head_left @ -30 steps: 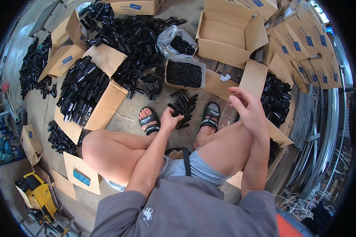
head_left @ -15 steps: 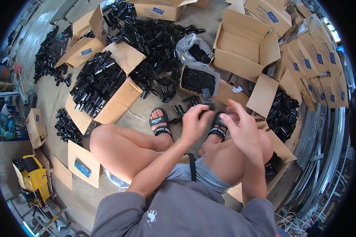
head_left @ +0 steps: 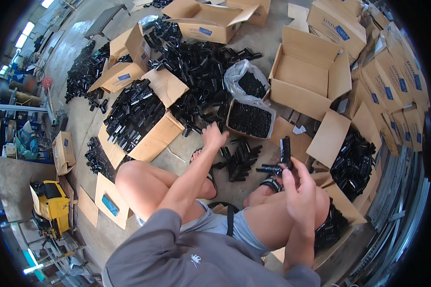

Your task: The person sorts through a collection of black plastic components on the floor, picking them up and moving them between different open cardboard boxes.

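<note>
My left hand reaches to the near edge of a large heap of black plastic pipe fittings, its fingers closed round one black pipe fitting there. Above my right knee, my right hand grips another black pipe fitting between thumb and fingers. One tube of it points up, and a second arm points left; whether this is one branched part or two pieces I cannot tell. Between my feet lies a small cluster of black pipe fittings, set side by side on the floor.
A lined carton of small black pieces stands ahead, beside a plastic-bagged one. An open cardboard box is behind them. Fittings fill boxes at left and right. A phone rests on cardboard.
My hands have moved apart: the left went left to the heap, while the right came down slightly and now shows a fitting. The blurred dark part near my left fingers has left that spot.
</note>
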The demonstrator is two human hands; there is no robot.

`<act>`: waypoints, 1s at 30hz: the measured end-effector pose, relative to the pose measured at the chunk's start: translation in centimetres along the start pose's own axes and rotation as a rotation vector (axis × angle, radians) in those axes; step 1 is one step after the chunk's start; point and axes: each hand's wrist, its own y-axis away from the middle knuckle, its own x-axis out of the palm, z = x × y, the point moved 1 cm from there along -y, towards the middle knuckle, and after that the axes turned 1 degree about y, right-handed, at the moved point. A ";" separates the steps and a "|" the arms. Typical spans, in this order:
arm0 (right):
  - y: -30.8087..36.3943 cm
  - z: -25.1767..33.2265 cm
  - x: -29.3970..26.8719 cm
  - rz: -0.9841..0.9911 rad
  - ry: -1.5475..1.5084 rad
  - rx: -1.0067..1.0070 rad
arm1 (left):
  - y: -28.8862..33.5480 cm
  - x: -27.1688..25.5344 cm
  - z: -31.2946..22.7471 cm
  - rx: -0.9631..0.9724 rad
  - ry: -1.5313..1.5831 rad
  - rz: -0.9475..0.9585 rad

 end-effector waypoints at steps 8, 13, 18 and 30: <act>1.5 -1.5 -2.0 -0.103 0.053 -0.024 | 0.3 2.7 0.8 0.366 -0.277 0.012; 1.8 -1.2 -3.4 -0.067 -0.081 -0.048 | 3.1 -3.4 -4.3 -0.139 1.079 0.281; -0.4 4.0 -5.4 0.251 -0.253 -0.005 | 11.4 -19.6 -16.0 0.193 1.521 0.456; -5.1 8.2 -2.2 0.149 -0.264 -0.156 | 11.8 -29.1 -20.4 0.715 1.179 0.401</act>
